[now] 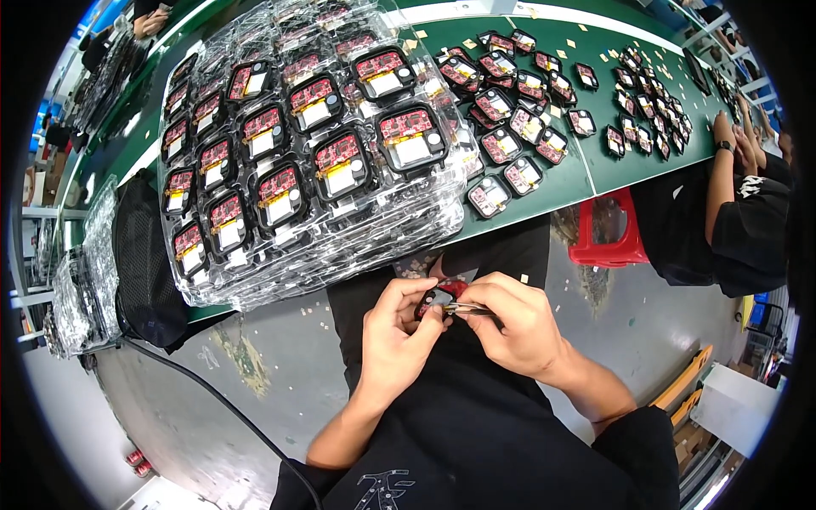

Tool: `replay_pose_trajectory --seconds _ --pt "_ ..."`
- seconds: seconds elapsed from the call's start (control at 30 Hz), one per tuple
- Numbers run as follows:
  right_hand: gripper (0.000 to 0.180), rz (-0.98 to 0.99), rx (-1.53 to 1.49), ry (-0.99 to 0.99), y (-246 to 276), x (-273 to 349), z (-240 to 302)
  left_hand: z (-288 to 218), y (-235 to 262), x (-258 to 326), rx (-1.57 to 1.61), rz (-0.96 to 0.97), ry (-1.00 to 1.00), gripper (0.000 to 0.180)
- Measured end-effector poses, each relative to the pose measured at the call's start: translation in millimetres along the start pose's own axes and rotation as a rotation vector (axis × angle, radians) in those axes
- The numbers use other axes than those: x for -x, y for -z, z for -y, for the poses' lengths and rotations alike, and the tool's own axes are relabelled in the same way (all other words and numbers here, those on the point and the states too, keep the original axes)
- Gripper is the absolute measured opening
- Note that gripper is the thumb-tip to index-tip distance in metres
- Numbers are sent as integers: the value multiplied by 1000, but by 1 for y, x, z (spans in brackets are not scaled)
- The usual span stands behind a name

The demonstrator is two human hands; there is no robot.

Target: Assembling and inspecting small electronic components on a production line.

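My left hand (399, 336) is closed around a small black device housing (432, 303) with a red circuit board in it, held above my lap. In my right hand (516, 325) is a pair of metal tweezers (463, 308), pinched between thumb and fingers. Their tips reach to the housing's edge; what they touch there is too small to make out. Just beyond my hands, on the green bench, stands a stack of clear plastic trays (340, 270). Its pockets hold many like housings (340, 164), each with a red board and a white block.
More housings (501, 144) lie loose in a heap on the green bench (557, 192) right of the trays. A black mesh bag (146, 255) hangs at the left edge, near a black cable (208, 387). A red stool (608, 229) and a co-worker's arm (722, 183) are at the right.
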State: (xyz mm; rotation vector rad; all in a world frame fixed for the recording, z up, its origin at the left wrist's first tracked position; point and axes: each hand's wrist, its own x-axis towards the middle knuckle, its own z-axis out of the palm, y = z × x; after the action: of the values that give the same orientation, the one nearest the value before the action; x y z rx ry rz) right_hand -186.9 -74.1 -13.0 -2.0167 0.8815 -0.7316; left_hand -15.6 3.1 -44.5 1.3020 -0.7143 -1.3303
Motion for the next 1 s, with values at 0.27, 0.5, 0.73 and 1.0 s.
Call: replay_pose_trajectory --seconds 0.27,0.5,0.73,1.0 --pt "24 -25 16 -11 -5 0 0 -3 2 -1 -65 15 11 24" --pt "23 -126 -44 -26 -11 -4 3 -4 -1 2 -27 -3 -20 44" --pt "27 -141 7 7 -18 -2 -2 -2 -4 4 -115 6 -43 47" --pt "14 -136 -181 -206 -19 -2 -1 2 -3 4 -168 -28 -94 47"
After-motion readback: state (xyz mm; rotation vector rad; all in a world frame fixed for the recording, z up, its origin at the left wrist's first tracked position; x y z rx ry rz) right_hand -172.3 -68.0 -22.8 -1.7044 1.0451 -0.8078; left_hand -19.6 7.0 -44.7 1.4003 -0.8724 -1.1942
